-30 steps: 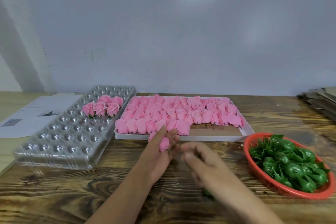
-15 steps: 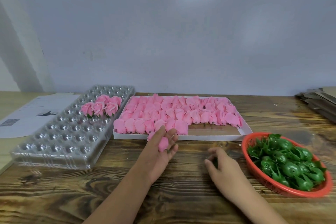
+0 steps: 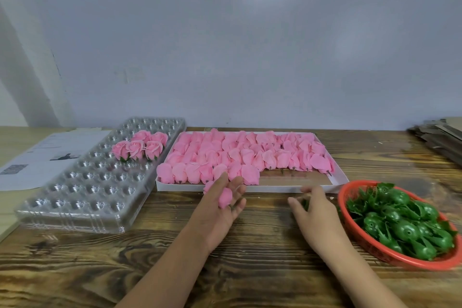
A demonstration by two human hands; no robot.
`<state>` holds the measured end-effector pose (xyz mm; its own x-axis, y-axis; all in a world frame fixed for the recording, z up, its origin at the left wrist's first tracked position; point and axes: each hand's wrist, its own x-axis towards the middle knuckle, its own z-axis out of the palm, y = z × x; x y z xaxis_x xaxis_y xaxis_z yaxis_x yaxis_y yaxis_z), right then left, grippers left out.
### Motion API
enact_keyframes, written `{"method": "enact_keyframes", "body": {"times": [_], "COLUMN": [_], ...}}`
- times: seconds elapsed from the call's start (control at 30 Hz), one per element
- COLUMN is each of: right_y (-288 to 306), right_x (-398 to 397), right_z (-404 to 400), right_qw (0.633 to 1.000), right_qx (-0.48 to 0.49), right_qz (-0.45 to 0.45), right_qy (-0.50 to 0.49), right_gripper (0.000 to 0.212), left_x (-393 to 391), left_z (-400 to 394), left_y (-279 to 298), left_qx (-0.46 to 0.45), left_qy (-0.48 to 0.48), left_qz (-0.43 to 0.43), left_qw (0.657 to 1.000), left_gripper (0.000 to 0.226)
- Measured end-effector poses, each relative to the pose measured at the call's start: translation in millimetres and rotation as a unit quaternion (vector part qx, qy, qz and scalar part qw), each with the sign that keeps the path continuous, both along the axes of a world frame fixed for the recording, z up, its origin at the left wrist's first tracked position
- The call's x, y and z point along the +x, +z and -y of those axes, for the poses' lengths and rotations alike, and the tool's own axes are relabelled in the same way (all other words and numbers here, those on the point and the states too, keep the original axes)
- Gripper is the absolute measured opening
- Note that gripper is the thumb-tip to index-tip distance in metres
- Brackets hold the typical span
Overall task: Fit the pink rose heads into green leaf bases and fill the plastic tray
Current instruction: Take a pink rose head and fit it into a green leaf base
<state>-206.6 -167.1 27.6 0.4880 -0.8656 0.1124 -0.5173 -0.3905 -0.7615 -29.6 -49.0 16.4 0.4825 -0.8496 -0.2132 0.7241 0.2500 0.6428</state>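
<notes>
A: Where is the left hand (image 3: 220,210)?
B: Just in front of the white box (image 3: 337,180), above the wooden table (image 3: 262,270). It holds one pink rose head (image 3: 225,197) between thumb and fingers.
A: And the right hand (image 3: 313,215)?
B: To the right of it, near the same box. The fingers are curled around something green, a leaf base (image 3: 305,204) I think, but it is mostly hidden.
A: The other pieces?
B: Many rose heads (image 3: 240,155) lie in the box. The red basket (image 3: 400,261) with green leaf bases (image 3: 402,229) stands right of the box. The plastic tray (image 3: 82,195) is left of the box, with five finished roses (image 3: 140,146) at its far part.
</notes>
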Motion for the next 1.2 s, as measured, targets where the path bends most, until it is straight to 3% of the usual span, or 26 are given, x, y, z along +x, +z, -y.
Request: {"method": "enact_keyframes", "body": {"times": [0.1, 0.23, 0.4, 0.53, 0.63, 0.83, 1.2], "right_y": [3.7, 2.0, -1.5, -10.7, -15.3, -18.2, -15.9], "right_x": [11.7, 28.0, 42.1, 46.6, 47.2, 50.6, 53.5], "right_z": [-11.7, -28.5, -42.8, -48.7, -50.7, -53.3, -54.3], "right_qw": [0.998, 0.989, 0.97, 0.971, 0.973, 0.964, 0.951], "right_qx": [0.013, 0.046, 0.068, 0.082, 0.054, 0.073, 0.108], "right_qz": [0.019, 0.057, 0.118, 0.135, 0.136, 0.171, 0.237], "right_qy": [0.058, 0.13, 0.201, 0.179, 0.178, 0.19, 0.166], "right_gripper": [0.018, 0.019, 0.04, 0.031, 0.028, 0.043, 0.039], "left_x": [-1.1, -0.4, 0.8, 2.5, 2.7, -1.0, -8.9], "left_z": [-0.2, 0.3, 2.8, 4.0, 5.3, 4.6, 2.6], "left_y": [0.0, -0.4, -3.4, -5.9, -5.2, -2.5, 2.2], "left_qx": [0.002, 0.004, 0.011, 0.003, 0.012, 0.04, 0.047], "left_qy": [0.0, 0.005, 0.017, 0.021, 0.029, 0.017, 0.007], "left_qz": [0.009, 0.02, 0.03, 0.043, 0.059, 0.091, 0.126], "left_qw": [1.0, 1.0, 0.999, 0.999, 0.998, 0.995, 0.991], "left_gripper": [0.049, 0.047, 0.035, 0.018, 0.023, 0.032, 0.04]}}
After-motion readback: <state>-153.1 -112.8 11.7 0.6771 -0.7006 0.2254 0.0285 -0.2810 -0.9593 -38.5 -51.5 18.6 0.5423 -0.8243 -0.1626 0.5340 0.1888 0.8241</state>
